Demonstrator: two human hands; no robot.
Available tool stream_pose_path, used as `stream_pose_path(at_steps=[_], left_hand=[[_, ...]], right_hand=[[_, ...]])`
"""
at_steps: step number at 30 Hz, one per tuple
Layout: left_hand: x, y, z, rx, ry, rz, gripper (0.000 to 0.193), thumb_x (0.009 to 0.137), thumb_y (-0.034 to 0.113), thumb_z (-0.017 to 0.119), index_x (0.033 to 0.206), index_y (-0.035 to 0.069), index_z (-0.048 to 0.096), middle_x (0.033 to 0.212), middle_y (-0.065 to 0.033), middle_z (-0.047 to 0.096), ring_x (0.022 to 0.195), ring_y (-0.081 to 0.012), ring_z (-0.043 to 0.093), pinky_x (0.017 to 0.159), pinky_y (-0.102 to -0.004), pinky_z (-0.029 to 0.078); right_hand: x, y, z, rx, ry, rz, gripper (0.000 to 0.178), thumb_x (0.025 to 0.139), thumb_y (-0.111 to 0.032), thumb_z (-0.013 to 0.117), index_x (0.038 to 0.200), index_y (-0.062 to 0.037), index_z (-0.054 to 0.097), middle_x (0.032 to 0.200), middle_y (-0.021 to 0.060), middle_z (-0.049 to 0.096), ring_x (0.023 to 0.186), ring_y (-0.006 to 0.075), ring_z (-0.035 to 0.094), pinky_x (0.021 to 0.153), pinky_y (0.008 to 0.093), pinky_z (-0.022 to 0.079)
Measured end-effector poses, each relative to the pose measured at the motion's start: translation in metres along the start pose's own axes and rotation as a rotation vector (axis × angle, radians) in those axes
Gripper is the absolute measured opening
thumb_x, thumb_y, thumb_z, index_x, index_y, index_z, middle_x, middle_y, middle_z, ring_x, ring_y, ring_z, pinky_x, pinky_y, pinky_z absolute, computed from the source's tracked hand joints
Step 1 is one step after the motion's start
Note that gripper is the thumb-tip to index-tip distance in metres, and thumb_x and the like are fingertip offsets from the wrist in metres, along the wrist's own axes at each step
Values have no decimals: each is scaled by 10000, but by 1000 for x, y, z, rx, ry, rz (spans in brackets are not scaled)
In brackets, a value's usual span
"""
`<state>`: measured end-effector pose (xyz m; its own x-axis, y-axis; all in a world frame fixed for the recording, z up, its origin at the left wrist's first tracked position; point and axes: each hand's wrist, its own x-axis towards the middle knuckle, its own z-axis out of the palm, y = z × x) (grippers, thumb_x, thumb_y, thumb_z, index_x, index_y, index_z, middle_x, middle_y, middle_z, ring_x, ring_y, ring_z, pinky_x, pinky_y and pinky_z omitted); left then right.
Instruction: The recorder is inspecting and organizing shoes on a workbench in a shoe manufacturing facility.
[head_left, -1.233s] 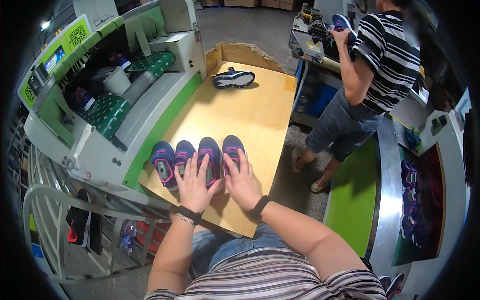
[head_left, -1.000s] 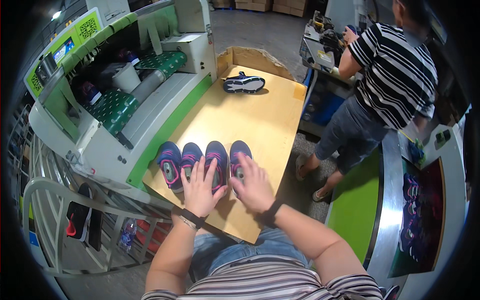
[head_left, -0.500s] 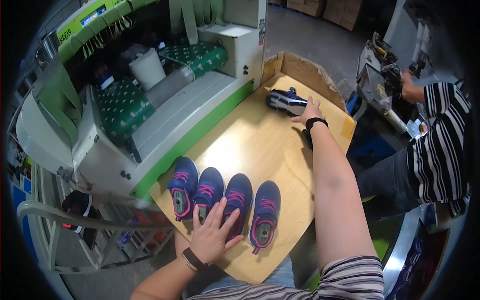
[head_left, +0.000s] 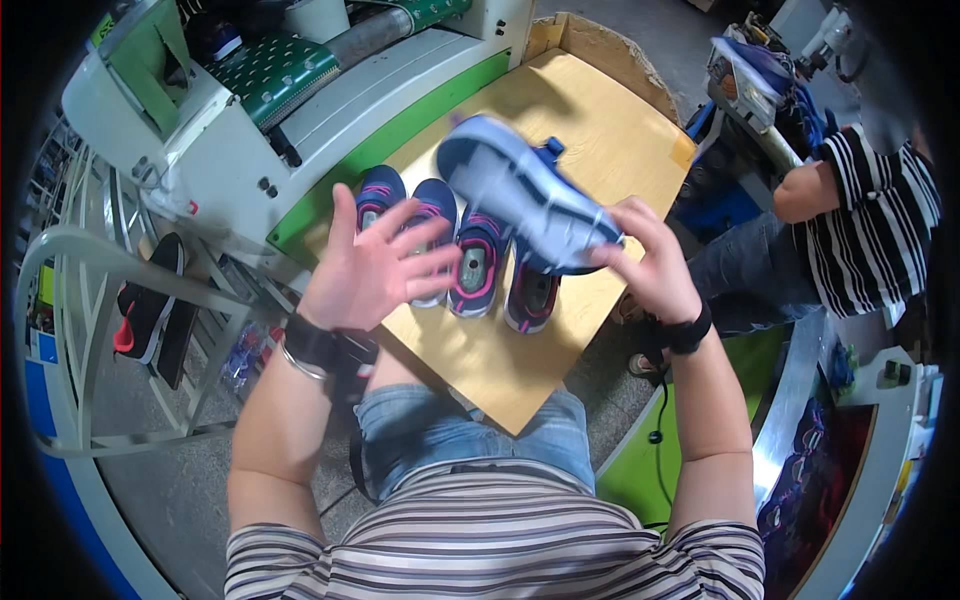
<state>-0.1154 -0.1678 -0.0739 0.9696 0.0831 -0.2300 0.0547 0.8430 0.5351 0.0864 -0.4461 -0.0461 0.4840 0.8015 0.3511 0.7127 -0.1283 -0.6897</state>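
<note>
My right hand (head_left: pixel 652 262) grips one end of a navy shoe (head_left: pixel 525 195), fingers on one side and thumb on the other. The shoe is lifted above the table, its pale sole facing me and a little blurred. My left hand (head_left: pixel 375 262) is raised with palm up and fingers spread, holding nothing. Behind and below the hands, several navy shoes with pink laces and trim stand in a row on the wooden table (head_left: pixel 630 130). One of them, a low shoe (head_left: pixel 476 270), sits in the middle; the lifted shoe partly covers the rightmost shoe (head_left: pixel 530 298).
A machine with a green dotted belt (head_left: pixel 275 75) borders the table's left. Cardboard (head_left: pixel 620 55) edges its far side. A person in a striped shirt (head_left: pixel 875 230) works at right. A black shoe (head_left: pixel 150 300) rests on the metal rack (head_left: pixel 70 310) at left.
My right hand has taken the shoe from the table's far end and brought it nearer, sole toward me. My left hand has left the row of shoes and opened, palm up.
</note>
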Motion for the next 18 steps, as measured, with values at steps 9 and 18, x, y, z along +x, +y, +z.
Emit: stream_pose_path(at_steps=[9, 18], left_hand=[[-82, -10, 56, 538, -274, -48, 976, 835, 253, 773, 1580, 42, 179, 1605, -118, 231, 1470, -222, 263, 1195, -373, 203], [-5, 62, 73, 601, 160, 816, 736, 849, 17, 656, 1487, 26, 291, 1279, -127, 553, 1086, -202, 587, 993, -343, 475]], right_hand=[[-35, -40, 50, 25, 84, -197, 689, 662, 201, 674, 1269, -125, 654, 1250, 109, 520, 1064, 257, 607, 886, 318, 526], [-57, 11, 155, -33, 306, 357, 969, 788, -188, 804, 1551, -72, 219, 1548, 324, 216, 1473, 430, 212, 1174, 447, 271]])
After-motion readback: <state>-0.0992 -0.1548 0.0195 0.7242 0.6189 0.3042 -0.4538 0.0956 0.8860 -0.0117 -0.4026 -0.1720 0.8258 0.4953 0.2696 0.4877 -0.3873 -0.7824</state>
